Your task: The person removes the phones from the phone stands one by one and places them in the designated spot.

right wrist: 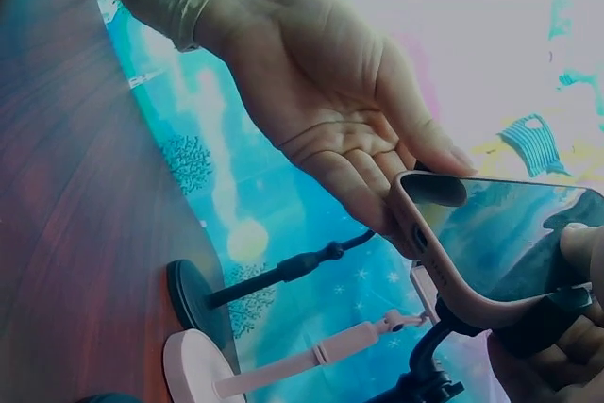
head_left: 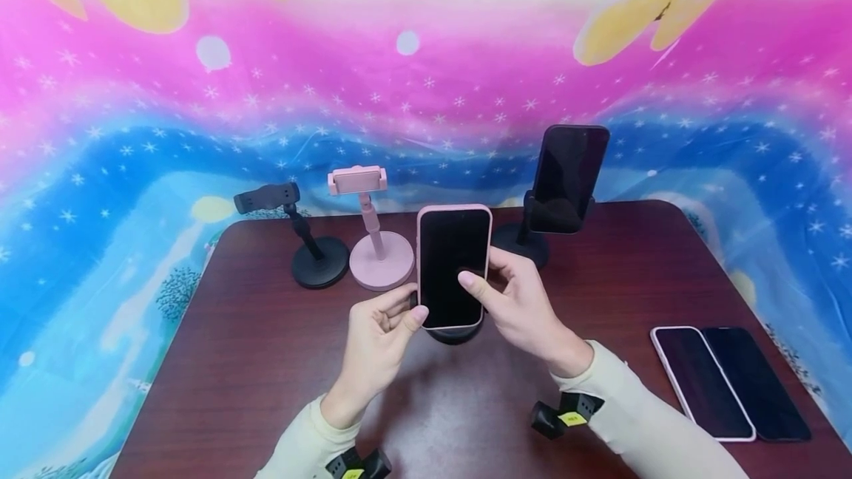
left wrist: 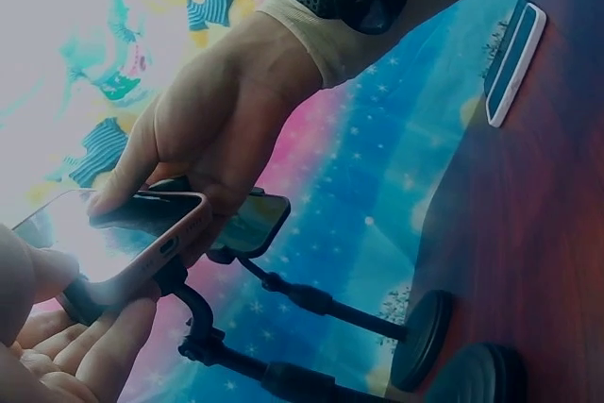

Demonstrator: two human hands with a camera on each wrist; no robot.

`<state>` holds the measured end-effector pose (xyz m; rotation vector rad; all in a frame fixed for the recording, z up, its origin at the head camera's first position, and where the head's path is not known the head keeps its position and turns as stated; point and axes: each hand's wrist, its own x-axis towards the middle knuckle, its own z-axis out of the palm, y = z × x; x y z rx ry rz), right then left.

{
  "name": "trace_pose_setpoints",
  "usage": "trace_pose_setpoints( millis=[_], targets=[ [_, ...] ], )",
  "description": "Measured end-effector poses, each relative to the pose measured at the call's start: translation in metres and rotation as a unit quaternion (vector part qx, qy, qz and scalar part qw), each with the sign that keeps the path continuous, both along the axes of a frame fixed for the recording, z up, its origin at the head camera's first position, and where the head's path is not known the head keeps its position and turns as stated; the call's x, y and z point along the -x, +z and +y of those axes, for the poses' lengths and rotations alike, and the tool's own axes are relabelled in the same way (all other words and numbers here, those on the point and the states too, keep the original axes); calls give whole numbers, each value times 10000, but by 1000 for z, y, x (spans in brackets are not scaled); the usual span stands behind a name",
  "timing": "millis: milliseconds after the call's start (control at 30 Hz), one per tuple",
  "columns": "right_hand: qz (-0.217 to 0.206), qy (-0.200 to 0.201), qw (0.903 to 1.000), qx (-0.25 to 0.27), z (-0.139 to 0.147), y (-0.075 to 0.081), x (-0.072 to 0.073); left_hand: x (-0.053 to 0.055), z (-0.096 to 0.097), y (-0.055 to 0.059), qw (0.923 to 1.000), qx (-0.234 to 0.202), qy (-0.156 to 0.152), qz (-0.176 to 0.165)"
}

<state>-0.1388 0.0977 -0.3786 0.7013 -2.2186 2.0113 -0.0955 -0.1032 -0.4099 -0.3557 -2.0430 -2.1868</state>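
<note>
A phone in a pink case (head_left: 452,265) stands upright in the middle, its dark screen toward me. Behind it is a black phone stand, whose round base (head_left: 454,334) shows below and whose bent arm (left wrist: 196,313) shows in the left wrist view. My left hand (head_left: 374,338) pinches the phone's lower left corner, thumb in front and fingers behind. On the other side my right hand (head_left: 522,309) grips the right edge, its thumb on the screen. A black clamp jaw shows at the phone's edge near my right fingers in the right wrist view.
To the left stand a black phone stand (head_left: 319,263) and a pink phone stand (head_left: 381,261). Back right, another black stand (head_left: 522,246) holds a black phone (head_left: 571,179). A white-edged phone (head_left: 705,383) and a dark phone (head_left: 759,383) lie at the table's right.
</note>
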Motion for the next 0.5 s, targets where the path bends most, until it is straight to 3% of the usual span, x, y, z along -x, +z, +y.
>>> trace_pose_setpoints(
  millis=[267, 500],
  targets=[
    [226, -103, 9997, 13, 0, -2, 1, -1, -1, 0, 9998, 194, -21, 1],
    [158, -141, 9997, 78, 0, 1, 1, -2, -1, 1, 9996, 281, 35, -11]
  ],
)
